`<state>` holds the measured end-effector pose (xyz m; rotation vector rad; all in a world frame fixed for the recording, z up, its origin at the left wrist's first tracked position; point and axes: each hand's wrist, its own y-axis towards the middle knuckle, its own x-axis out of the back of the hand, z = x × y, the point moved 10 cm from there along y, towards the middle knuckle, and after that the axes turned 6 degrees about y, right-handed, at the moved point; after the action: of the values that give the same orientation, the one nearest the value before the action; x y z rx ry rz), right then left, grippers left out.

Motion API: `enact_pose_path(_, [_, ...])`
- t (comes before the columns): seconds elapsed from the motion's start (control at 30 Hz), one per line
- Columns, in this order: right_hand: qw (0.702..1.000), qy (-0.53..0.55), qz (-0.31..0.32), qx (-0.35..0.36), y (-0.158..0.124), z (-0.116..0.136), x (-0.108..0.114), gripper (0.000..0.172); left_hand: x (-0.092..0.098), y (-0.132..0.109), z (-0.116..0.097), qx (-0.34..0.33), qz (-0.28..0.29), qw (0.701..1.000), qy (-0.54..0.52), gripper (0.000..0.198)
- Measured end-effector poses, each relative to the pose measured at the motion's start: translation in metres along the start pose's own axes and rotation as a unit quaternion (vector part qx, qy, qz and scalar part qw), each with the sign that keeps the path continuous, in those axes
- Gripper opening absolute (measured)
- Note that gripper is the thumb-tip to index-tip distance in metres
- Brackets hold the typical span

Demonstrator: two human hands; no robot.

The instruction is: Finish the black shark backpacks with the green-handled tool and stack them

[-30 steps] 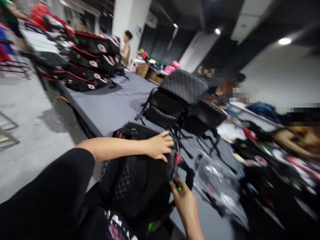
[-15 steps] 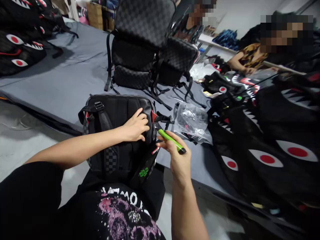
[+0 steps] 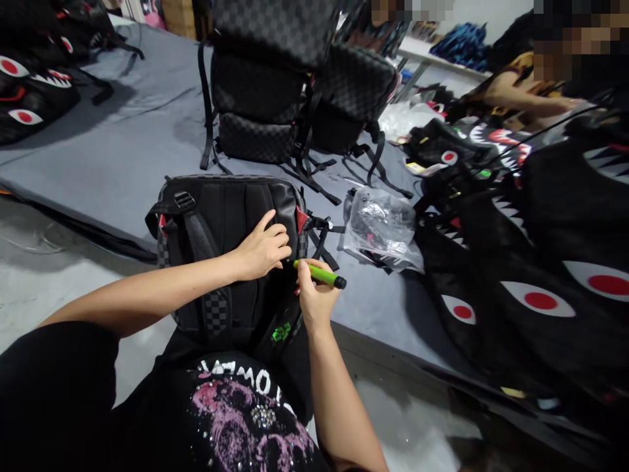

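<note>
A black backpack (image 3: pixel 221 223) lies back side up at the near edge of the grey table (image 3: pixel 122 164), its checkered straps toward me. My left hand (image 3: pixel 263 248) rests on its back panel near the right side, fingers curled and pressing down. My right hand (image 3: pixel 312 298) grips a green pen-like tool (image 3: pixel 319 275), with its tip against the backpack's right edge just beside my left fingers. A green logo tag (image 3: pixel 281 333) shows on the bag's lower side.
Stacked checkered black backpacks (image 3: pixel 280 78) stand behind. A clear plastic bag (image 3: pixel 383 226) lies to the right. Shark-face backpacks (image 3: pixel 540 262) are piled at the right and at the far left (image 3: pixel 29 92). Other people sit at the far right.
The view has swung down from the room onto the table. My right hand has moved in with the green tool, from just off the backpack's right side to its edge. My left hand stays on the backpack.
</note>
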<state>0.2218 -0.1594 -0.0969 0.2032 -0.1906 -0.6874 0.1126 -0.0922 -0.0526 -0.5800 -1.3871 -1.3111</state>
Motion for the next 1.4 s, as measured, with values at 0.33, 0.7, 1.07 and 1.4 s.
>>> enact_pose_path(0.33, [1.000, -0.024, 0.013, 0.006, 0.001, -0.005, -0.003, 0.032, 0.000, -0.003, 0.000, 0.002, -0.028, 1.000, 0.010, 0.019])
enact_pose_path(0.7, [0.999, -0.019, 0.018, -0.019, 0.000, -0.010, -0.006, 0.036, -0.002, -0.003, 0.001, 0.005, -0.016, 1.000, 0.002, 0.020])
enact_pose_path(1.07, [1.000, -0.022, 0.007, -0.011, 0.001, -0.010, -0.003, 0.037, -0.002, -0.005, 0.001, 0.007, -0.028, 1.000, -0.002, 0.021])
enact_pose_path(1.4, [0.998, -0.060, 0.012, -0.013, 0.004, -0.008, -0.003, 0.043, -0.006, -0.003, 0.000, -0.007, -0.034, 0.999, -0.004, 0.021])
